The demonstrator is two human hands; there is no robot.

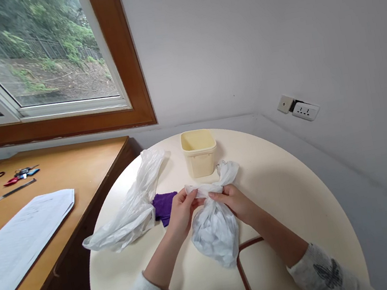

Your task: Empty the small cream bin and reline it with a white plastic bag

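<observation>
A filled white plastic bag (216, 233) lies in front of me on the round table, its lower part bulging toward me. My left hand (183, 210) pinches the bag's gathered neck from the left. From the right, my right hand (236, 202) grips the same neck, close to the left fingertips. A loose end of the bag sticks up beyond the right hand. Just left of my left hand is a folded purple cloth (164, 207). What fills the bag cannot be made out through the plastic.
A cream plastic bin (201, 156) stands beyond my hands. Another white plastic bag (130, 211) lies crumpled at the left of the round table (292, 197). The wooden desk (81, 169) at left bears papers (27, 244), keys (24, 173) and a pen-like stick (10, 192).
</observation>
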